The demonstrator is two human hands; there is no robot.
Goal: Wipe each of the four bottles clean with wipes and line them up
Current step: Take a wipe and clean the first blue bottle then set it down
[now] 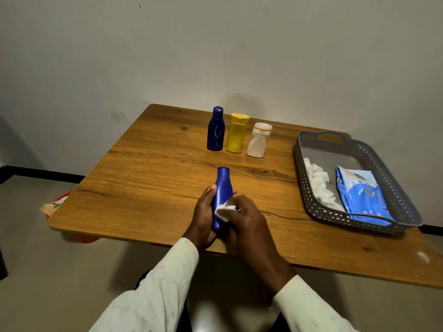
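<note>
My left hand (203, 212) grips a blue bottle (223, 185) around its body, holding it tilted above the near edge of the wooden table (148, 164). My right hand (247, 219) holds a white wipe (224, 210) pressed against the bottle's lower side. At the back of the table three bottles stand upright in a row: a dark blue bottle (215, 129), a yellow bottle (236, 133) and a white bottle (259, 140).
A grey perforated tray (309, 188) sits at the right of the table, holding crumpled white wipes (316, 178) and a blue wipes packet (364, 192). An orange bin (61, 198) with paper shows beneath the table's left edge.
</note>
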